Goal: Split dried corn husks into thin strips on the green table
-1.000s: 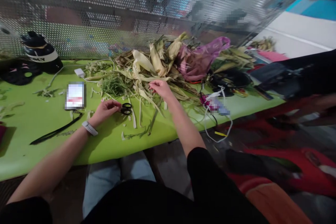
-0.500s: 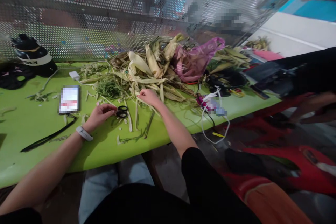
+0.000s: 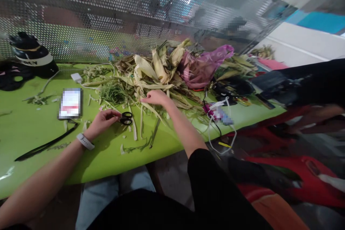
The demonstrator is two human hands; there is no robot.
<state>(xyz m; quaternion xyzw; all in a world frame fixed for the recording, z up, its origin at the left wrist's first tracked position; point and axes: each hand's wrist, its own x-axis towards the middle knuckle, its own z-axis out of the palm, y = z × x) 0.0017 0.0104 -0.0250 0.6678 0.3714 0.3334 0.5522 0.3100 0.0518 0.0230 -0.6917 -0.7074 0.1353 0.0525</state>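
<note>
Black top point(image 3: 145, 210) fills lower centre; right sleeve point(image 3: 206, 176) ends near the elbow. Pale strap point(image 3: 85, 141), dark dots, left wrist. Light-blue trousers point(image 3: 97, 196) at bottom edge.

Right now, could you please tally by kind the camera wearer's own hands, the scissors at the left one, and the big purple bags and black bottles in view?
Hands: 2, left hand and right hand
Scissors: 1 pair
Big purple bag: 1
Black bottle: 1
Total: 5
</note>
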